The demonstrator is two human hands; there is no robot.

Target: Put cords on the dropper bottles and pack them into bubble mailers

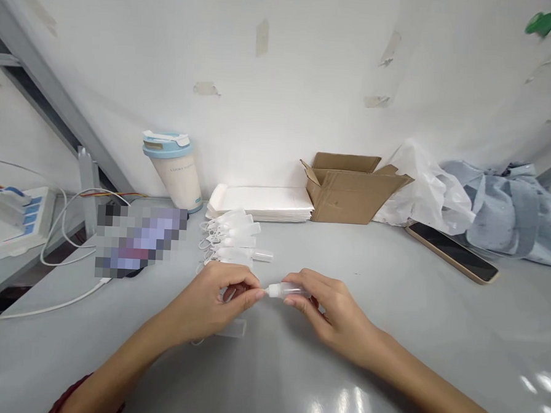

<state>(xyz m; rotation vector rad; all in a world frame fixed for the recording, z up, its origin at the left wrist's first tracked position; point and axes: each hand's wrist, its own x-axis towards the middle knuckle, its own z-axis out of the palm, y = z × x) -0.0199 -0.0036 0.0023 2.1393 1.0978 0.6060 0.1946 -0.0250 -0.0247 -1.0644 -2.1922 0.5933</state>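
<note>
My right hand (330,302) has its fingers closed around a small clear plastic bottle (289,290) with a white neck pointing left. At the end of its thin nozzle, the thumb and forefinger of my left hand (229,293) pinch together; anything tiny between them is hidden. Beneath my left hand, partly covered, a translucent holder (233,328) with a loop lies on the table. Just beyond that hand is a row of white translucent pouch-like holders (232,236) with loops, and a clear tube (263,256) sticks out of one.
Behind lie a stack of white boxes (261,201) and an open cardboard box (350,195). A tumbler (178,173) and a blurred-out phone (144,240) with a cable are left. To the right are a plastic bag (426,190), a dark-screened phone (453,250) and a blue cloth bag (525,207).
</note>
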